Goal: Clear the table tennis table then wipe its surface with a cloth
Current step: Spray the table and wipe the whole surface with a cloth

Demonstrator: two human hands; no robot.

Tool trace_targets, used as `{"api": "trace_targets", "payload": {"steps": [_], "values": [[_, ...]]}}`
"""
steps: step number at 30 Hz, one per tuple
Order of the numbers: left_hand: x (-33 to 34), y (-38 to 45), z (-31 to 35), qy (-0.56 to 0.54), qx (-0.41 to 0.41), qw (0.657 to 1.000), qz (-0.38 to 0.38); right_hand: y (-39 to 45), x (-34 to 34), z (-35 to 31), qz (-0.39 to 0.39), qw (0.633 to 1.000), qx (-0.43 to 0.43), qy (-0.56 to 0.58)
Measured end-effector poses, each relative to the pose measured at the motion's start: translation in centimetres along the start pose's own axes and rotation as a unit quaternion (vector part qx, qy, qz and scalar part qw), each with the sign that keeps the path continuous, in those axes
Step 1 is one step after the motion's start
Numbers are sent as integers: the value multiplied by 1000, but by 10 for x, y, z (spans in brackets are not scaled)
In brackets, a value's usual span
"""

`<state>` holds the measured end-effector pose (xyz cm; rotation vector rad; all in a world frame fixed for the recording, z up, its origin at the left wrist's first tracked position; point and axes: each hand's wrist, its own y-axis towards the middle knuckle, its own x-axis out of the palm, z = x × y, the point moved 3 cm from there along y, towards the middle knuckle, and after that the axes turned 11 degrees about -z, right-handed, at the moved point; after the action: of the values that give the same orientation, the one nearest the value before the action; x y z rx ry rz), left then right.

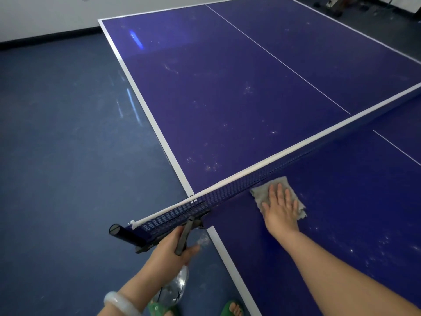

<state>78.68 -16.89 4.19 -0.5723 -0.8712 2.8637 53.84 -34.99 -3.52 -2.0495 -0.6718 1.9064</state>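
The blue table tennis table (227, 92) has white edge lines and pale dusty specks on both halves. Its net (255, 176) runs diagonally across, fixed by a black clamp (127, 233) at the near-left edge. A grey cloth (259, 193) lies flat on the near half right beside the net. My right hand (281, 207) presses on it with straight, spread fingers. My left hand (170, 247) is off the table's edge by the clamp, fingers curled round a clear plastic bottle (175, 285). The clamp's grey lever (185, 233) crosses in front of that hand.
Blue floor (68, 156) lies to the left of the table, with a white wall and black skirting at the back. Some equipment (335, 5) stands on the floor at the far right. My feet in green sandals (230, 310) stand at the table's near-left edge.
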Motion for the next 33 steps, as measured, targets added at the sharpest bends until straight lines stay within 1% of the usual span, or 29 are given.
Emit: {"api": "trace_targets", "payload": {"steps": [1,2,3,5,7,9,10,11,13,15,16,17,18,19,22,24,25,26,27,28,30,31,32,33], "values": [[0,1,0,4,6,1000,4,3,-2,-5,2,1000,26,16],[-1,1,0,5,12,1000,9,1,1,-15,4,999,21,30],[0,2,0,6,16,1000,14,-5,7,-29,1,1000,-7,27],[1,3,0,11,22,1000,18,-30,29,-65,5,992,-127,-12],[2,4,1,8,27,999,15,-59,48,-89,11,967,-248,-54],[1,4,-1,3,31,999,14,-57,45,-86,-6,950,-305,-70],[1,4,-3,6,34,999,14,-43,37,-75,-5,951,-300,-72],[0,3,-6,12,34,999,14,-25,28,-60,-13,962,-267,-60],[0,2,-12,16,32,999,13,12,2,-26,3,989,-141,-31],[1,0,-16,14,33,999,17,33,-18,-6,-11,1000,-18,-12],[1,-1,-17,13,35,999,21,32,-20,-7,-14,1000,17,-2],[1,-2,-19,7,38,999,25,27,-17,-14,-15,999,31,12],[2,-3,-20,-1,39,999,27,17,-9,-28,-10,999,18,26],[2,-3,-21,-6,37,999,27,3,3,-47,-4,999,-18,31],[2,-3,-22,-7,39,999,17,-58,56,-102,19,982,-186,-25],[0,-2,-19,-11,54,998,13,-79,69,-106,15,969,-244,-44],[-2,-2,-17,-11,62,998,17,-76,64,-98,6,961,-270,-58],[-5,-2,-15,-8,72,997,24,-66,56,-84,4,958,-278,-64],[-7,-2,-13,-4,82,996,32,-52,46,-67,-5,963,-264,-54],[-9,-2,-12,-2,90,995,39,-35,34,-47,5,975,-222,-34],[-10,0,-7,-4,101,994,47,-2,10,-8,12,997,-78,17],[-10,2,-3,-4,108,993,51,7,1,5,2,999,-16,33],[-9,4,2,-5,117,992,57,9,-2,9,-8,999,16,43],[-8,6,8,-8,128,990,62,5,-2,4,-17,999,13,48]]}}
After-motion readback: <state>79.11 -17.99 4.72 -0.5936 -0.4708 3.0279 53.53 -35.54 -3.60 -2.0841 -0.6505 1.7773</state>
